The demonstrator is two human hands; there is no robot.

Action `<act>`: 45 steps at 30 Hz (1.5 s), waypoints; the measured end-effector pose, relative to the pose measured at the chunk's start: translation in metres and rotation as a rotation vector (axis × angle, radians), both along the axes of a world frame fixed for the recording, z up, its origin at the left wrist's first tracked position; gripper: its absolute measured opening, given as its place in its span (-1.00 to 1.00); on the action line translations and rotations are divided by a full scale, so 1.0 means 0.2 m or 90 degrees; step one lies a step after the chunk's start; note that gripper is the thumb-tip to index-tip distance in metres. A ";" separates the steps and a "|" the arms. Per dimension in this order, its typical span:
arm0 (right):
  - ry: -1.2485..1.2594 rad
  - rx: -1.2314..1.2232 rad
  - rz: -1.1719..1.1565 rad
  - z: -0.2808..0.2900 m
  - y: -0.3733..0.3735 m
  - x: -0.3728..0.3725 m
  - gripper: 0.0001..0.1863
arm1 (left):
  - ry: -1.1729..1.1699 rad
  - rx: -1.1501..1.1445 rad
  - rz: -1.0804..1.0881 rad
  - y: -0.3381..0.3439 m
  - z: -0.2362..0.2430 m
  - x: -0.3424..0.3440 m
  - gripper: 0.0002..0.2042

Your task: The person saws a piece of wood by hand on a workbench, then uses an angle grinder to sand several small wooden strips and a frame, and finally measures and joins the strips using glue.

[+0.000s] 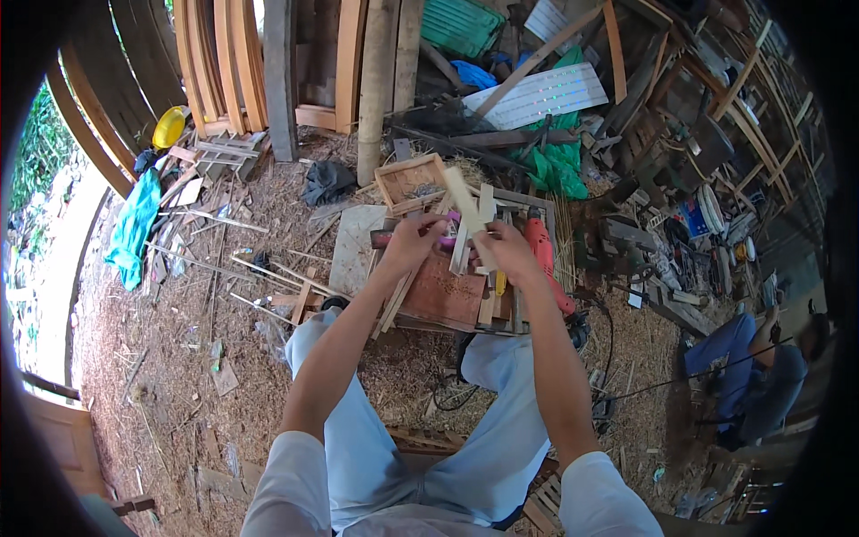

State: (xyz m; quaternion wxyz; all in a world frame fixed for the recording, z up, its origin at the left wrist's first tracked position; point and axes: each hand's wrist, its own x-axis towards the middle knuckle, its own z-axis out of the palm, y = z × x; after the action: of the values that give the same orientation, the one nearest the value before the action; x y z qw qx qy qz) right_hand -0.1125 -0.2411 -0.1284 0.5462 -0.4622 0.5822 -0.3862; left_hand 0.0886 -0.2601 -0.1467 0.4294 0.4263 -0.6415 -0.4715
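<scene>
My right hand (pixel 506 252) is closed round the lower end of a pale flat wood strip (pixel 463 199), which tilts up and to the left over a low work table. My left hand (pixel 413 242) is beside it, its fingers curled at a small purple object (pixel 454 217). The fingers partly cover that object, and its kind is unclear. Below and between the hands, narrow wood strips (pixel 460 251) stand over a reddish-brown board (pixel 445 294). Right of my right hand lies a red power tool (pixel 540 243). A yellow-handled tool (pixel 500 284) lies just below that hand.
A shallow wooden box (pixel 411 170) with small metal pieces sits behind my hands. Shavings and loose sticks (pixel 291 279) cover the floor (pixel 170 358). A black cable (pixel 611 345) runs at the right. Another person (pixel 738 362) is at the far right. Wooden frames (pixel 234 72) lean behind.
</scene>
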 end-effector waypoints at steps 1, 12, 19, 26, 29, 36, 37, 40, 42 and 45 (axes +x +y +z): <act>0.000 0.000 -0.004 -0.03 -0.01 -0.05 -0.59 | -0.122 -0.098 0.061 0.00 -0.01 0.03 -0.72; 0.477 -0.194 -0.127 -0.13 -0.09 -0.12 -0.68 | -0.400 -0.154 0.046 0.09 -0.21 0.21 -0.67; 0.766 -0.347 -0.195 -0.25 -0.11 -0.11 -0.64 | -0.279 -0.038 -0.045 0.09 -0.14 0.22 -0.67; 0.490 -0.319 -0.012 -0.10 0.04 0.07 -0.87 | -0.304 0.049 -0.030 0.14 -0.06 0.37 -0.66; 0.378 -0.211 0.093 -0.13 0.07 0.23 -0.85 | -0.250 0.174 -0.053 0.17 -0.11 0.37 -0.65; 0.304 -0.086 0.053 -0.20 0.03 0.43 -0.56 | -0.289 -0.046 -0.006 0.18 -0.15 0.33 -0.59; 0.311 -0.085 0.049 -0.29 0.01 0.38 -0.56 | -0.273 -0.044 -0.029 0.17 -0.13 0.29 -0.57; 0.415 -0.195 0.063 -0.30 0.01 0.43 -0.55 | -0.307 -0.073 -0.045 0.16 -0.14 0.32 -0.55; 0.379 -0.181 0.086 -0.31 0.01 0.43 -0.50 | -0.284 -0.108 -0.050 0.16 -0.15 0.32 -0.55; 0.452 -0.206 0.073 -0.33 0.05 0.44 -0.47 | -0.270 -0.130 -0.057 0.17 -0.15 0.31 -0.57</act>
State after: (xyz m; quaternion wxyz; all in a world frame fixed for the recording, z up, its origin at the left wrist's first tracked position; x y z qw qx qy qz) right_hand -0.0236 -0.2312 -0.1953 0.2514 -0.6790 0.6396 -0.2581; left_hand 0.1496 -0.2269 -0.1764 0.3047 0.4413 -0.7799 -0.3227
